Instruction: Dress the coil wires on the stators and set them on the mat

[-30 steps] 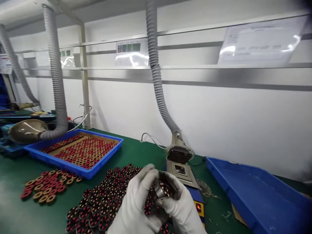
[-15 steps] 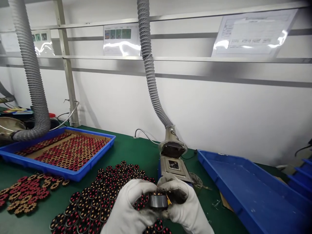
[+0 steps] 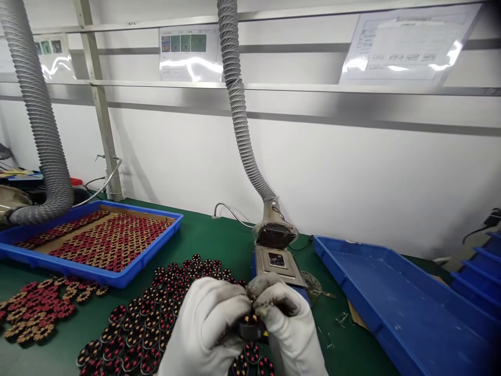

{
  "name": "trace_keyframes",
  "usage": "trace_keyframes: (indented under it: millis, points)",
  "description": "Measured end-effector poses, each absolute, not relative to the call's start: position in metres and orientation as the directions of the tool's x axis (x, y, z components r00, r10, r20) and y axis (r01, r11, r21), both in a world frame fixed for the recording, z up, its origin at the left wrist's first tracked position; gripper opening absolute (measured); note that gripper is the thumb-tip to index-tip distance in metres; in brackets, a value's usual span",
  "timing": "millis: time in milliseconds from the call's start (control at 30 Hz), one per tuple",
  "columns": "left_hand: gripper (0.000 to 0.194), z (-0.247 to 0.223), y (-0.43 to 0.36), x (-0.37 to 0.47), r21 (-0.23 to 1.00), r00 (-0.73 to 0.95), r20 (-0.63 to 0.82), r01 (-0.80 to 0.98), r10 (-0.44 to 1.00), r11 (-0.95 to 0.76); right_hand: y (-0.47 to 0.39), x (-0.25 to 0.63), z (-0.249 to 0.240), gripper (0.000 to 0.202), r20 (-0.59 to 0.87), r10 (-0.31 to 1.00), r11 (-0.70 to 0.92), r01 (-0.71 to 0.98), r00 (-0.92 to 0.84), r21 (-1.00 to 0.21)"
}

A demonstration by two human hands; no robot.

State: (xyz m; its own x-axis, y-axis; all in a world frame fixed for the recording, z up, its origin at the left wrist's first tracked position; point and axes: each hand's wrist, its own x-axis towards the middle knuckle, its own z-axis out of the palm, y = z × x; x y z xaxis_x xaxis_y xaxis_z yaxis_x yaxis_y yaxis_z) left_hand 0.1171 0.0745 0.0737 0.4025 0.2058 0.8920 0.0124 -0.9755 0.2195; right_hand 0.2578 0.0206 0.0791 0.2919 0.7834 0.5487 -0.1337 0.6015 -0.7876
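Gloved in white, my left hand grips the left side of a small round black ring-shaped part with copper-coloured spots on top. My right hand, its glove fingertips stained dark, has thumb and forefinger pinched at the top of that part; what lies between those fingertips is too small to make out. A bit of yellow shows under the right fingers. Below and left of my hands, many similar round black parts with red and copper spots stand on the green table.
Behind my hands stands a metal-topped heated box under a hood with a grey duct hose. A blue tray of red and copper-coloured pieces is at left, loose pieces before it. Another blue tray lies right.
My fingers have closed in over the top of the round part, and the right fingertips have risen to its upper edge. The camera view has shifted slightly.
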Motion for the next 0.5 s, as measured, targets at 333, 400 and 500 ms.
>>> trace_keyframes:
  millis: [333,400,500]
  points:
    - [0.026,0.074,0.074,0.117,0.308,0.394,0.882,-0.066,0.259,-0.949,0.021,0.269,0.074,0.025,0.460,0.871,0.480,-0.098,0.171,-0.872]
    - [0.023,0.074,0.073,0.118,0.253,0.380,0.896,-0.012,0.230,-0.967,0.022,0.264,0.073,0.015,0.513,0.822,0.556,-0.149,0.248,-0.818]
    - [0.017,0.074,0.072,0.115,0.098,0.361,0.921,0.147,0.146,-0.984,0.023,0.254,0.075,0.015,0.381,0.838,0.525,-0.389,0.391,-0.757]
